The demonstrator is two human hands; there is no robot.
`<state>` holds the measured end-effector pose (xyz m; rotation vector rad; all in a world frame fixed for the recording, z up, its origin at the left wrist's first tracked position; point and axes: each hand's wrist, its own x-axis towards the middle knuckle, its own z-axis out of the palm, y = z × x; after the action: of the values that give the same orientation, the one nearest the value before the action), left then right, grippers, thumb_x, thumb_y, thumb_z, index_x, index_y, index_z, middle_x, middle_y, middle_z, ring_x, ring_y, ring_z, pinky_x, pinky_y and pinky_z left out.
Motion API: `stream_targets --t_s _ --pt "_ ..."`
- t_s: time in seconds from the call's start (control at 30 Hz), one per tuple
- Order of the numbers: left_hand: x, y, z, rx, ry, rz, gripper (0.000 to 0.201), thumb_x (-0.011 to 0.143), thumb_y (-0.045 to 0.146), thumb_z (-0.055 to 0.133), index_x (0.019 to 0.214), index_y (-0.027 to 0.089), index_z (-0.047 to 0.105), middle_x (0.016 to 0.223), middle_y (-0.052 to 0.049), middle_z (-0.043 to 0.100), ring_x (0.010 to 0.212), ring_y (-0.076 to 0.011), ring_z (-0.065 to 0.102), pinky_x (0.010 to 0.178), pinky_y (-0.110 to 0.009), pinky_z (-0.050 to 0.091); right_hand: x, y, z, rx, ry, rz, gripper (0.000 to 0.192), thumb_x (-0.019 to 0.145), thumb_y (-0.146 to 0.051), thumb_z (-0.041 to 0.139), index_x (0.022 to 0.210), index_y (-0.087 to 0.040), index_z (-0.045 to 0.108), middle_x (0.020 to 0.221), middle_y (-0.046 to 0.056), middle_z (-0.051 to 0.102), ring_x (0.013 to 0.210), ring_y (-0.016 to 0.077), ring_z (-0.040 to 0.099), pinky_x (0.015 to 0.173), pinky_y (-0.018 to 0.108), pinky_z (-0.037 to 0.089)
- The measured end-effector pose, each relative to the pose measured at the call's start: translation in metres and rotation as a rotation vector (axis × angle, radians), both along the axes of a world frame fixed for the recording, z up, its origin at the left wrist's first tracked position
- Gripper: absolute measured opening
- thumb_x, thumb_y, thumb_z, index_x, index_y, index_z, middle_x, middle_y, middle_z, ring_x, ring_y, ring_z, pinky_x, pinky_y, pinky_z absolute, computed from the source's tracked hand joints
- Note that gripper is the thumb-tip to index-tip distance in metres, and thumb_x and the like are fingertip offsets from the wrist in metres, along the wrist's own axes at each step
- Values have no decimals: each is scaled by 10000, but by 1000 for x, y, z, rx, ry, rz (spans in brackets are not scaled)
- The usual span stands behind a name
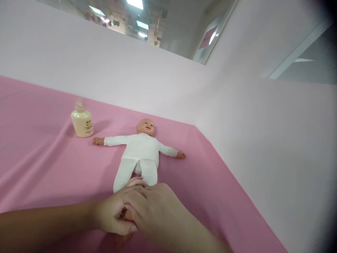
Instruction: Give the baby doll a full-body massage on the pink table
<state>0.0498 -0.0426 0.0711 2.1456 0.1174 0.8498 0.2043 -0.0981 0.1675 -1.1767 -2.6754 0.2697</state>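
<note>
Both hands are meeting at the feet of the doll: left hand and right hand are clasping over them, fingers closed. Left of the doll's outstretched arm, a lotion bottle is standing upright on the pink sheet.

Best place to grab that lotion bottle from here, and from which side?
Take the lotion bottle around its wide cream body, below the pump top. It stands upright on the pink cloth, so a sideways wrap suits it. Probably come from its near side: the doll's arm lies close on the right, and both hands are near the doll's feet.
</note>
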Motion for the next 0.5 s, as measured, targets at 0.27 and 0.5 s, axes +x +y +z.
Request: stream_targets --t_s 0.27,0.5 --pt "-1 0 7 17 -5 3 303 799 235 555 1103 235 557 1111 -68 621 1180 -307 532 1113 -528 315 -1 2 1 44 -7 100 99 897 -113 527 886 -191 588 934 -3 693 798 124 595 635 262 382" --pt "0 0 -4 -69 -94 -19 314 869 341 513 1158 232 458 1160 -84 503 1185 -297 482 1025 -484 440 4 1 2 168 -148 37 143 948 -211 468 863 -165 574 824 8 637 613 108 495 510 263 267"
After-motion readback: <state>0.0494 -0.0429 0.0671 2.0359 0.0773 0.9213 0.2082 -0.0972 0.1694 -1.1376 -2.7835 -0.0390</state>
